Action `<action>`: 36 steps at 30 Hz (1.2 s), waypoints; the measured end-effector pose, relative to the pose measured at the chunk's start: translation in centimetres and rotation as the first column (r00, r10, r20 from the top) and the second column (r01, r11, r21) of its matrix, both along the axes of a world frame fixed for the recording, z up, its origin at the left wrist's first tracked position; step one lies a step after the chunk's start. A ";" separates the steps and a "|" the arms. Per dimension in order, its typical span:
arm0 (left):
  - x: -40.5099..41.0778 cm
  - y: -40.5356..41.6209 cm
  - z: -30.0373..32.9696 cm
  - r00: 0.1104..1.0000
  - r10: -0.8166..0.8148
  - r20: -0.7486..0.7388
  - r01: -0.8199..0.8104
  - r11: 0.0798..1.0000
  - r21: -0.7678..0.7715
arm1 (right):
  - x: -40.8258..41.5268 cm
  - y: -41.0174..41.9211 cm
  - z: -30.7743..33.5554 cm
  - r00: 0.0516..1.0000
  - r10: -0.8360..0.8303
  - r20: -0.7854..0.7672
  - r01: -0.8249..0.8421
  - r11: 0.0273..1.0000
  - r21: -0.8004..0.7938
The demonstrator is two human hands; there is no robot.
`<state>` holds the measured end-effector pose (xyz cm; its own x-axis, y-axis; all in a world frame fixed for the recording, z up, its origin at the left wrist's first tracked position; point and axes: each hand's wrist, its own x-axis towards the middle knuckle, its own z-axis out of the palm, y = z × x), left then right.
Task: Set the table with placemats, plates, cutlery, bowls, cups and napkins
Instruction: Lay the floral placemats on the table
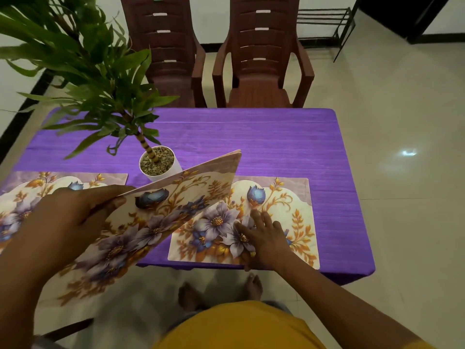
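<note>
Your left hand [73,212] grips a stack of floral placemats [161,217] tilted above the purple table's [276,147] near edge, while your right hand [261,238] presses open-fingered on the flat right placemat [289,207].

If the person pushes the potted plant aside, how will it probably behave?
The potted plant probably tips easily: its leaves spread high and wide above a narrow white pot. The pebble filling likely adds weight low down. On the purple tablecloth it may drag the cloth rather than slide.
</note>
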<state>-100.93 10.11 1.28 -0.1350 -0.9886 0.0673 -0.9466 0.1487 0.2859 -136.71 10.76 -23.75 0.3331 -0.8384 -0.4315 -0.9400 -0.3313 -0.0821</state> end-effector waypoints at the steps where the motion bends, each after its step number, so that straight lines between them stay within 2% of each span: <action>1: -0.2 0.1 0.3 1.000 -0.002 -0.016 0.002 1.000 0.005 | 0.0 0.0 -0.1 1.000 -0.002 0.003 0.002 1.000 0.000; 6: -0.1 0.1 0.3 0.998 -0.026 -0.059 0.027 0.999 0.023 | -0.2 0.3 -0.5 1.000 -0.007 0.014 0.007 1.000 -0.014; 15: -0.7 -0.3 0.7 0.998 -0.037 -0.049 0.039 0.998 0.045 | -0.8 0.2 -0.9 1.000 0.019 0.011 -0.019 1.000 -0.018; 21: 0.0 -0.5 -0.1 0.993 -0.056 -0.100 0.053 0.998 -0.033 | -1.4 0.3 -1.0 0.999 0.036 0.026 -0.035 0.999 -0.032; 28: 0.6 -0.8 -0.8 0.993 0.016 -0.117 -0.019 1.000 -0.018 | -1.3 0.2 -0.9 0.999 -0.003 0.038 0.003 1.000 -0.015; 36: 0.1 -1.4 -0.7 0.999 0.002 -0.052 -0.002 1.000 -0.001 | -1.2 0.0 -0.5 0.999 0.017 0.046 -0.016 1.000 -0.024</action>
